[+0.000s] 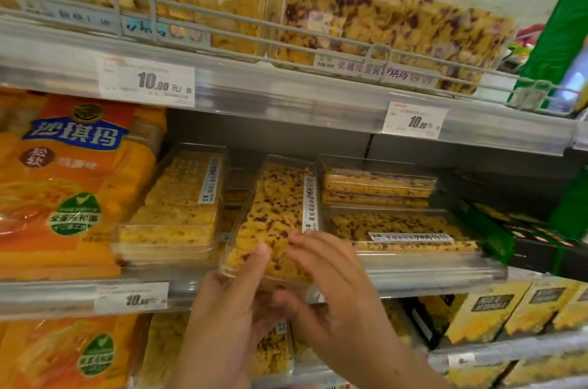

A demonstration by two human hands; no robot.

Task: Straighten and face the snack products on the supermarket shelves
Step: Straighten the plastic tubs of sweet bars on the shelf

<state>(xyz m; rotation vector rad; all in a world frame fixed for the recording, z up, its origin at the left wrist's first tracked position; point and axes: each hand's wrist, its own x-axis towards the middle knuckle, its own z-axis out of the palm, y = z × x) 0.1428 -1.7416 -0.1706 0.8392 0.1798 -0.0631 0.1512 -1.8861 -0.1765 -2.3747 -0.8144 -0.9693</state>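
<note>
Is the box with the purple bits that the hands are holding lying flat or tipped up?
Tipped up. The clear box leans on its end, top face toward us, while the box to its right lies flat.

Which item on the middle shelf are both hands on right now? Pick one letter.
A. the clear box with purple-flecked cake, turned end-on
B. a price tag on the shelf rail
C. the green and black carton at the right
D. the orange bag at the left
A: the left hand and right hand both grip the near end of the clear box of purple-flecked cake, which points end-on toward the camera.
</note>
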